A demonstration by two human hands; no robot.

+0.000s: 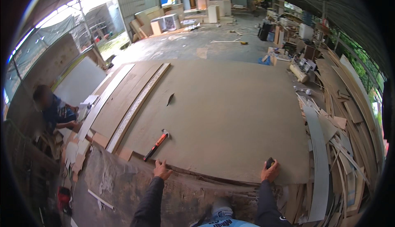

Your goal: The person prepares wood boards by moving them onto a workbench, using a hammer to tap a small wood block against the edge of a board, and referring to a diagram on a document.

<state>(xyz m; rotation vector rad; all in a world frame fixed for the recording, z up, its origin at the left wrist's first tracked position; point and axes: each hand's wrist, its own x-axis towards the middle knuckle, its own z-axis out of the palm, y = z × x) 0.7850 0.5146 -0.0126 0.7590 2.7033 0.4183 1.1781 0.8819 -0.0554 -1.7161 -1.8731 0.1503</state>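
A large grey-brown board (222,111) lies flat in front of me. At its near edge, my left hand (163,171) is open with the fingers spread and holds nothing. Just beyond it, a claw hammer (156,145) with an orange and black handle rests on the board. Over the near right corner, my right hand (270,172) is closed round a small black and yellowish tape measure (269,162). A small dark pointed object (170,99), too small to name, lies farther up the board on the left.
Long strips of board (140,105) lie along the left side. A person (55,109) sits beyond them at far left. Scrap wood (341,136) is heaped along the right, near a cream-coloured tank (298,73). White cabinets (166,22) stand far back.
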